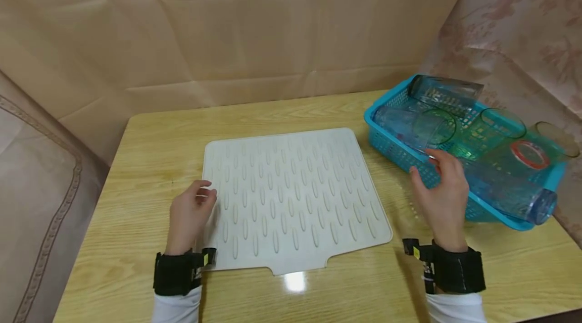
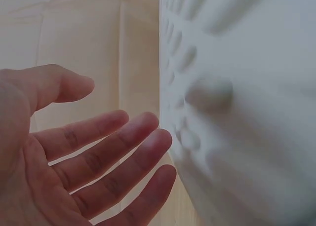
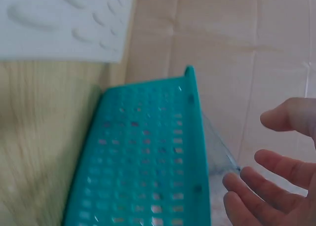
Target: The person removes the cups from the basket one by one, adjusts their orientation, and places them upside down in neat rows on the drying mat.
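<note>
My left hand (image 1: 188,218) is at the left edge of a white ribbed mat (image 1: 291,196), fingers relaxed and holding nothing. The left wrist view shows its fingertips close to the mat's edge; I cannot tell if they touch. On the right, my right hand (image 1: 443,199) hovers over the near rim of a blue plastic basket (image 1: 395,153), thumb and fingers apart. Its fingertips are at the edge of a clear glass (image 3: 217,149) rising above the basket's rim; whether they touch it is unclear.
Several pieces of glassware fill the basket: a dark-tinted glass (image 1: 445,93) at the back, a green glass (image 1: 491,133), and a clear bottle (image 1: 514,191) jutting past the right rim. A wooden table (image 1: 145,161) lies beneath, with a beige cloth (image 1: 250,40) behind.
</note>
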A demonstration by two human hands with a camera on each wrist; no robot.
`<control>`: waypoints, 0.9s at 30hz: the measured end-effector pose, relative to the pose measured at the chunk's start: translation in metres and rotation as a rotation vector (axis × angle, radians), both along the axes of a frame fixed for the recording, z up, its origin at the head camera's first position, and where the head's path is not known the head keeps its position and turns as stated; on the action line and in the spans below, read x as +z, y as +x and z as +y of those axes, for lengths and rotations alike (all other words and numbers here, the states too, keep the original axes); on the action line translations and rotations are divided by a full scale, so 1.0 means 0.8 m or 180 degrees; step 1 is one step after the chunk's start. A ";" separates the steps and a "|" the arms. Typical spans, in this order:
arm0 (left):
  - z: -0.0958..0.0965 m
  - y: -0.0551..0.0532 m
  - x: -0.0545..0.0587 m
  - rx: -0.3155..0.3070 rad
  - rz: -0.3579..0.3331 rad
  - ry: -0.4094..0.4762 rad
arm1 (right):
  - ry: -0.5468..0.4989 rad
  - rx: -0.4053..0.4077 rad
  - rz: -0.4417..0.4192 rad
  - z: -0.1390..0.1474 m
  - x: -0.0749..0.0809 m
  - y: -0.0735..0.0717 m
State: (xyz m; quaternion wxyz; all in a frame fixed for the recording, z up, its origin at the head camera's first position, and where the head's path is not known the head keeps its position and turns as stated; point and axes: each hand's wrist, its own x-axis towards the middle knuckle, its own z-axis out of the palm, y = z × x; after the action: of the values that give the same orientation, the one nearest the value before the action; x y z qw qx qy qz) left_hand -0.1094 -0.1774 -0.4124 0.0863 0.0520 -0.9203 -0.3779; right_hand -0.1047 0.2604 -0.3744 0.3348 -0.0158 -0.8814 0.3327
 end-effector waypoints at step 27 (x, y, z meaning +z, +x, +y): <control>-0.017 0.003 -0.010 0.0236 -0.0234 0.0122 | 0.0086 -0.1339 0.0324 0.092 0.029 0.042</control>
State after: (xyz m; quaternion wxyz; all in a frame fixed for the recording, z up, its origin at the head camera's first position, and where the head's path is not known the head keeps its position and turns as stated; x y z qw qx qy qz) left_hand -0.1068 -0.1908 -0.4208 0.0653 0.1015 -0.9129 -0.3898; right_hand -0.0712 0.3343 -0.3516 0.4411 -0.1782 -0.8450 0.2441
